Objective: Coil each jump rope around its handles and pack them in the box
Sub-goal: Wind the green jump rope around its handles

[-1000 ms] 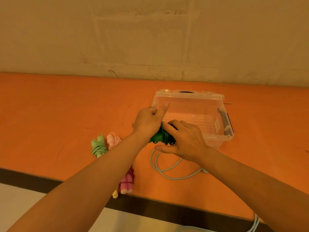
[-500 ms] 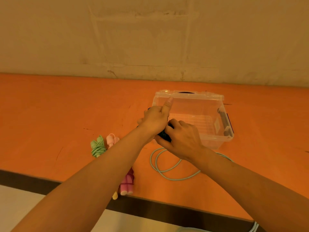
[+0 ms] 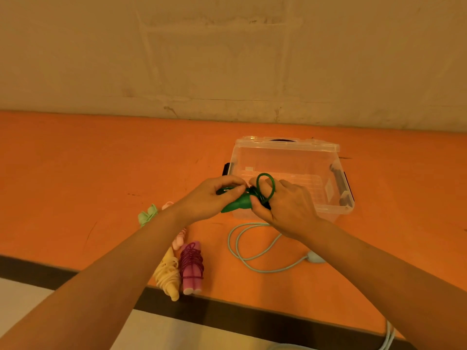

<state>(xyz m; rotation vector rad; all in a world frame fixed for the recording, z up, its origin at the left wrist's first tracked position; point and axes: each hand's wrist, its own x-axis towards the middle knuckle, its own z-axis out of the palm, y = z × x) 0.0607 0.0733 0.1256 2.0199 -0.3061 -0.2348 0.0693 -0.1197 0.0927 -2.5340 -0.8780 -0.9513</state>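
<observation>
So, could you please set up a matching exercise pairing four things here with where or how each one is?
Things:
1. green rope
2. box
3. pale blue rope
4. magenta rope

States:
A. uncoiled, loose on the table
B. coiled, lying by the table's near edge
C. held in both hands
D. open, no rope inside

Pairs: 1-C, 2-D, 3-A, 4-B

Both forearms were bare to the frame's lower edge, with no sleeve showing. The left hand (image 3: 211,195) and right hand (image 3: 285,205) wore no glove, ring, watch or band.
</observation>
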